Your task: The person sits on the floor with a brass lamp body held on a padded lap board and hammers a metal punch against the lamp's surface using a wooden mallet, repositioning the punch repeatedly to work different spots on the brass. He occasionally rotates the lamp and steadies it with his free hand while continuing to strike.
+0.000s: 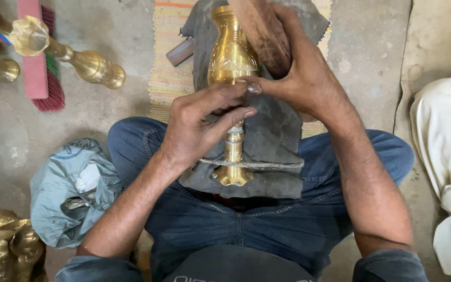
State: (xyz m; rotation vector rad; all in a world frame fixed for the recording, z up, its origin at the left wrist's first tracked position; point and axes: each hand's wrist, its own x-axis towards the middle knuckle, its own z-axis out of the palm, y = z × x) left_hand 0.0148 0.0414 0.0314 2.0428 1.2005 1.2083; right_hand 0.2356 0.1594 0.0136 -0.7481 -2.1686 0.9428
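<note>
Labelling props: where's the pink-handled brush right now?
Head view, upper left: the pink-handled brush lies on the concrete floor, beside a fallen brass vase, left of the striped woven mat.

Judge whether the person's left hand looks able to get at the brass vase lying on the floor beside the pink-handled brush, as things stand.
Probably yes. The left hand rests on the brass vase in the lap, and only bare floor seems to lie between it and the other vase by the brush, though it would have to let go first.

Vase point(229, 62) lies lengthwise on cloth point(272, 136) across the lap, over the mat point(169, 78). Left hand point(199, 122) on its neck; right hand point(298, 73) on its body. Bag point(69, 193) left of knee; brush point(40, 57) at far left.
</note>
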